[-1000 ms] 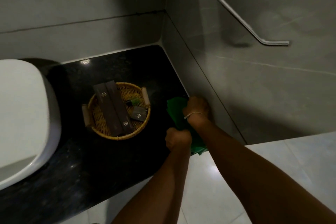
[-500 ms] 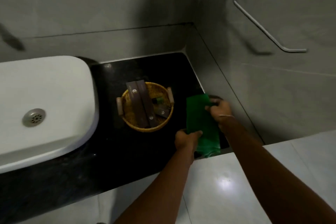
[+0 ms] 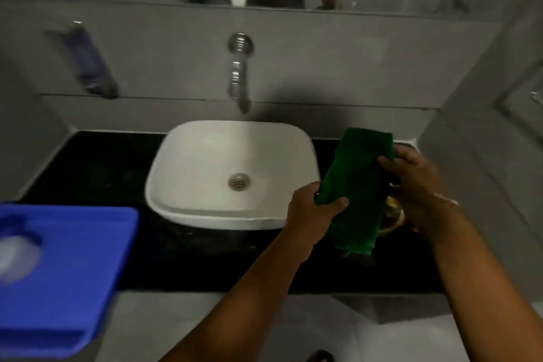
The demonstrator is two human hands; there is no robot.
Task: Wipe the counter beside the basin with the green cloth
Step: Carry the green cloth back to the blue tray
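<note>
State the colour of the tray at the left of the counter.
Blue; the tray shows only in the head view, blurred.

Dim, grey light over the whole view, and the black counter [image 3: 102, 173] swallows nearly all of it. The white basin [image 3: 205, 173] is the brightest surface, lit softly from above. Motion blur smears everything: the wall spout [image 3: 239, 73] ghosts downward, and the dark bottle [image 3: 91, 64] on the left wall streaks diagonally. The blue bin [image 3: 58, 270] at the lower left edge is soft. Walls bow outward at the sides, wide-angle style.
</note>
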